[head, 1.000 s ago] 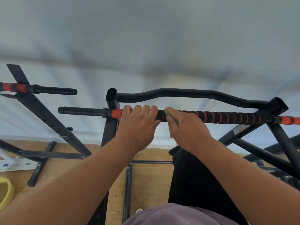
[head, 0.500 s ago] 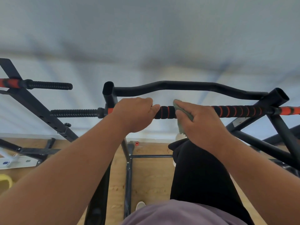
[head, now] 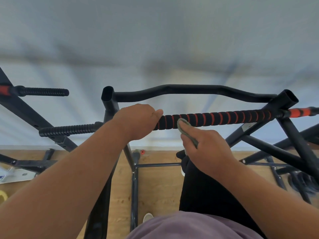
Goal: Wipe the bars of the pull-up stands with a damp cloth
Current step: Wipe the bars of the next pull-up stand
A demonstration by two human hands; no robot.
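The right hand (head: 206, 149) has slipped down off the padded bar (head: 215, 118), its fingers pinching the grey cloth (head: 185, 129), whose top edge touches the bar's near side; the left hand (head: 138, 120) stays clenched round the bar just left of it

- A pale grey-white wall (head: 155, 40) fills the upper half of the view, blurred, with faint darker streaks across it.
- A light skirting strip (head: 155, 147) runs along the wall's foot.
- Wooden floor (head: 155, 187) in a warm light-brown grain spreads from 9 o'clock through 6 o'clock to 3 o'clock.
- A white flat piece (head: 15, 176) lies on the floor at 8 o'clock.
- A yellow rounded object (head: 2, 196) sits just below it at the left edge, cut off by the frame.
- Light is soft and even.
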